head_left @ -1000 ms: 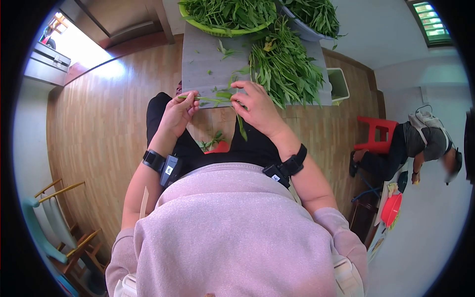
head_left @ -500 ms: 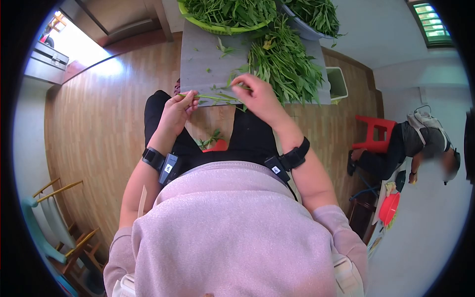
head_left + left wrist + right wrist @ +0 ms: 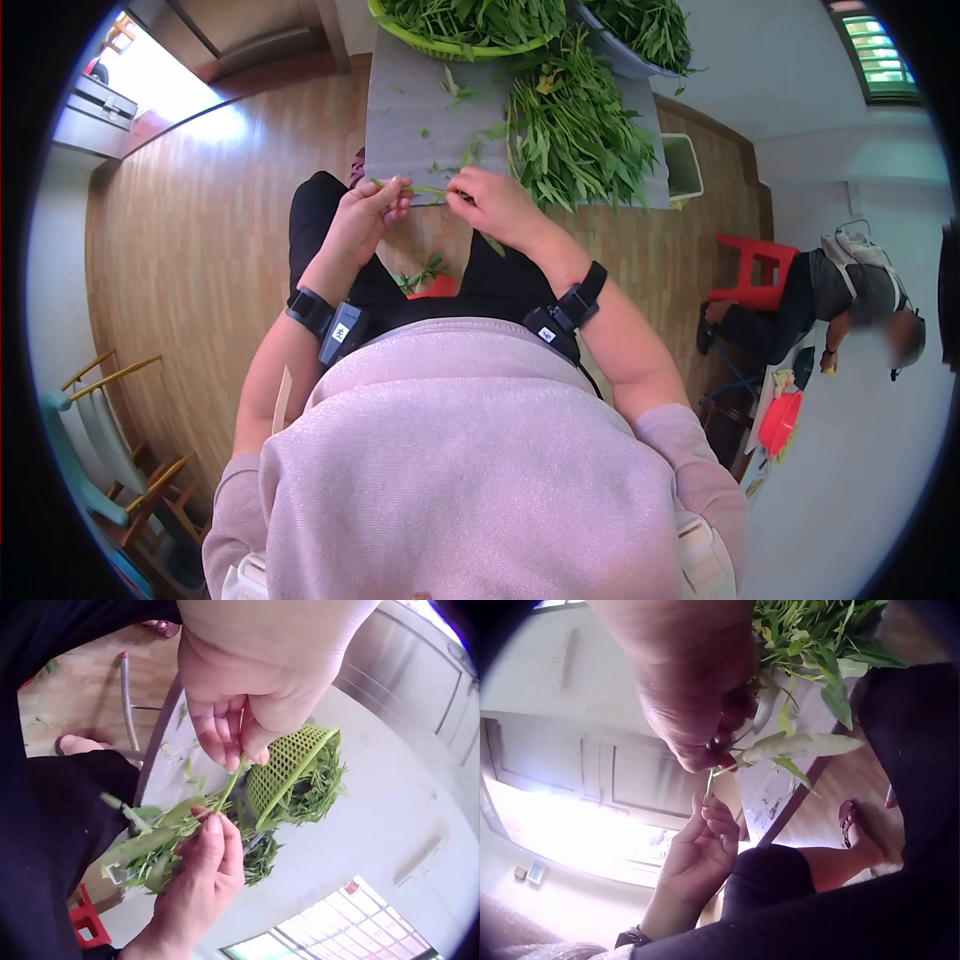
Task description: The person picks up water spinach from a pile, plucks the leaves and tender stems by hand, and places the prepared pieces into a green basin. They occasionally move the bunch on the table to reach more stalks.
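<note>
A thin green stem (image 3: 428, 190) runs between the two hands, above the near edge of the table. The left hand (image 3: 368, 215) pinches one end between thumb and fingers; in the left wrist view that stem (image 3: 229, 789) slants down to the other hand. Thumb and fingers of the right hand (image 3: 500, 208) pinch the leafy end. In the right wrist view a long pale leaf (image 3: 802, 746) sticks out beside the right hand (image 3: 690, 697). A heap of leafy stems (image 3: 575, 135) lies on the table just beyond the right hand.
On the grey table (image 3: 420, 90) are a green basket (image 3: 450, 47) and a bluish basin (image 3: 625, 62), both full of leaves, and some loose leaf scraps. A pale bin (image 3: 682, 165) stands right of the table. Another person (image 3: 840, 290) is at the far right beside a red stool (image 3: 750, 275).
The right hand went up and away from the stem's leafy end, then came back to it, nearer the left hand. The left hand keeps its pinch and has barely moved.
</note>
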Motion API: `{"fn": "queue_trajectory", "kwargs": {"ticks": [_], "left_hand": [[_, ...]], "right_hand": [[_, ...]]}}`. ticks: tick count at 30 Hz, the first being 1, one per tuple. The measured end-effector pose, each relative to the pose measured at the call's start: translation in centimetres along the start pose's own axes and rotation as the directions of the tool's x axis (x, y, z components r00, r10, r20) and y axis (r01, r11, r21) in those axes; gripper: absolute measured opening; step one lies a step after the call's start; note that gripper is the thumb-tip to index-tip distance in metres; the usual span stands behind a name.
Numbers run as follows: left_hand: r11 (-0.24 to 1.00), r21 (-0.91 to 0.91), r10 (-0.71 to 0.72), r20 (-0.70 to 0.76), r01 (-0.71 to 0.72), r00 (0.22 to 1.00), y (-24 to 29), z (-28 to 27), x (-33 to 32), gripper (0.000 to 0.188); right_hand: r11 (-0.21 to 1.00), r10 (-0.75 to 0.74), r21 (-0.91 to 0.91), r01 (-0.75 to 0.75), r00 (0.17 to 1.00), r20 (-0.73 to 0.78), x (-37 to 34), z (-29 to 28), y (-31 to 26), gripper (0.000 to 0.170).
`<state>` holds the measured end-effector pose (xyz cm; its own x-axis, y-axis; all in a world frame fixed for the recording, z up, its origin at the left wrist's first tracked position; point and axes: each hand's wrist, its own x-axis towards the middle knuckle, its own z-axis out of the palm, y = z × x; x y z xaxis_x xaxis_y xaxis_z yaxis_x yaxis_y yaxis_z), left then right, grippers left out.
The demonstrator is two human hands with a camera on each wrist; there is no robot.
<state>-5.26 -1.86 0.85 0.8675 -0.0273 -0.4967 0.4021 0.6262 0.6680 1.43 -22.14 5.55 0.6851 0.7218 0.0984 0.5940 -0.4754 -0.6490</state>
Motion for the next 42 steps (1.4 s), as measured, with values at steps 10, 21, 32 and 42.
{"fn": "queue_trajectory", "kwargs": {"ticks": [10,21,32,42], "left_hand": [[0.998,-0.016,0.064,0.027,-0.063,0.998,-0.3,-0.6,0.8,0.022],[0.998,-0.062,-0.016,0.011,0.016,1.0,-1.2,-1.7,1.4,0.025],[0.998,-0.033,-0.049,0.054,0.05,0.997,-1.2,-1.8,1.6,0.023],[0.998,-0.02,-0.05,0.139,0.054,0.989,-0.9,-1.7,1.1,0.022]], "right_hand": [[0.329,0.657,0.944,-0.025,0.724,-0.21,0.2,-4.6,1.9,0.013],[-0.117,0.775,0.83,0.545,0.573,-0.268,-4.1,-12.9,8.1,0.011],[-0.004,0.291,0.912,0.41,0.873,-0.391,-0.7,-13.6,-2.3,0.014],[0.198,0.54,0.977,0.074,0.824,-0.172,0.9,-12.0,-9.8,0.026]]}}
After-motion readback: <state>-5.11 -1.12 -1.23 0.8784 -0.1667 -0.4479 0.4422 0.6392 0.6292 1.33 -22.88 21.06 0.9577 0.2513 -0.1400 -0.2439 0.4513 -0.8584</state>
